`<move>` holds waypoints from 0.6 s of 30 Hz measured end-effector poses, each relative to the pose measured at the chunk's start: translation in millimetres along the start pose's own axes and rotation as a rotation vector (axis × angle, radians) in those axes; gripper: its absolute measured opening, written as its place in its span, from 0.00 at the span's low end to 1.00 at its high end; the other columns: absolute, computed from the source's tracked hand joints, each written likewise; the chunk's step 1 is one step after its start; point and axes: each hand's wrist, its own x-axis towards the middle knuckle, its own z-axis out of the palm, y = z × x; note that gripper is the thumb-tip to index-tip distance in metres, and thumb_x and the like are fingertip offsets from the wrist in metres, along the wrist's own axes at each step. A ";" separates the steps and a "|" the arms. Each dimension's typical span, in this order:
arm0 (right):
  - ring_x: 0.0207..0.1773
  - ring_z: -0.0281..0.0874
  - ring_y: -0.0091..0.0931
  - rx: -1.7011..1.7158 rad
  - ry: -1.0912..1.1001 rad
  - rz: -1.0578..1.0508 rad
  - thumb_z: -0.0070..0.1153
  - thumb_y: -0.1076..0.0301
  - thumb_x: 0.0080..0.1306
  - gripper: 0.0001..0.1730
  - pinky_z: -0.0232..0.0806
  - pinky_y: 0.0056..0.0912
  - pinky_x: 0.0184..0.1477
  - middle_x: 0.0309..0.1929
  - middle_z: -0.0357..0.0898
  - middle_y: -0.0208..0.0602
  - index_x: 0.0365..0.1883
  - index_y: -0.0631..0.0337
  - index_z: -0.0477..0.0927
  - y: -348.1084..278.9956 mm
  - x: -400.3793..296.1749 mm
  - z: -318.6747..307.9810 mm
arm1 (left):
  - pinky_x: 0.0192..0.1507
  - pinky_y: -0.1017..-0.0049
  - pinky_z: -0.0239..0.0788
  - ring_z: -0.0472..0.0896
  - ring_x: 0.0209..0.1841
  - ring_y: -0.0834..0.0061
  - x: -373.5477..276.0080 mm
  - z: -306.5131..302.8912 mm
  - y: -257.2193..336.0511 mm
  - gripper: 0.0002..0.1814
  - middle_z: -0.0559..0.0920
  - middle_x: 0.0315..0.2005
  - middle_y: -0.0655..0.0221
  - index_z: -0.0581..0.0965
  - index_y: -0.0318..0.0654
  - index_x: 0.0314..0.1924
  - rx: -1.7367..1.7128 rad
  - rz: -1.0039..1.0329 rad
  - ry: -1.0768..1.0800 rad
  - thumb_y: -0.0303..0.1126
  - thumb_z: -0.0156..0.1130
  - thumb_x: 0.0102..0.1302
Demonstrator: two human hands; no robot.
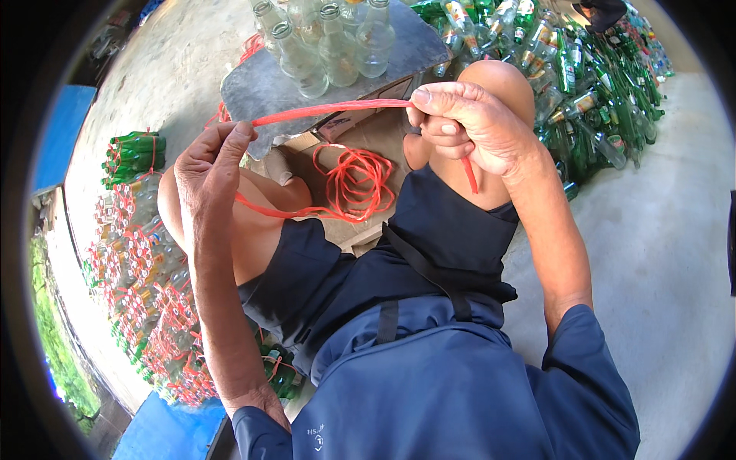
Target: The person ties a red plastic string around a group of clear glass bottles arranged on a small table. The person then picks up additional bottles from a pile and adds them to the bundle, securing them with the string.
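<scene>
A red plastic twine [333, 107] is stretched nearly level between my two hands, above my knees. My left hand [215, 152] pinches it between thumb and fingertips. My right hand [460, 123] grips the other part, and a short tail of twine hangs below its fingers. From my left hand the twine runs down across my thigh to a loose tangled coil [359, 184] between my legs. Just beyond the stretched twine, several clear glass bottles [339, 52] stand upright in a group on a dark grey board [253, 92].
A large pile of loose green and clear glass bottles [598, 86] lies at the upper right. Many clear bottles bound with red twine [138, 276] stand at my left, with a bundle of green bottles [135, 155] beyond. Blue panels [63, 135] edge the left side.
</scene>
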 end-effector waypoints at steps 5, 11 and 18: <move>0.20 0.47 0.09 0.016 0.002 -0.011 0.55 0.57 0.80 0.17 0.43 0.17 0.21 0.19 0.57 0.12 0.38 0.63 0.81 -0.6 -5.1 0.6 | 0.43 0.85 0.66 0.75 0.37 0.90 -1.7 -7.1 7.5 0.15 0.86 0.33 0.81 0.89 0.36 0.43 0.152 -0.128 0.049 0.42 0.71 0.73; 0.19 0.46 0.09 0.026 0.004 -0.008 0.55 0.58 0.80 0.17 0.42 0.16 0.20 0.19 0.56 0.12 0.39 0.64 0.80 -0.9 -11.9 3.8 | 0.24 0.82 0.40 0.54 0.21 0.94 -0.5 -5.8 -3.5 0.14 0.69 0.20 0.87 0.87 0.35 0.42 0.082 0.000 0.066 0.40 0.67 0.76; 0.19 0.47 0.09 0.104 0.029 -0.006 0.55 0.59 0.80 0.15 0.42 0.16 0.20 0.19 0.55 0.12 0.39 0.63 0.80 -1.9 -17.6 3.5 | 0.34 0.82 0.61 0.70 0.29 0.90 -5.3 -2.4 6.0 0.15 0.78 0.25 0.83 0.87 0.36 0.48 0.243 0.045 -0.006 0.41 0.65 0.78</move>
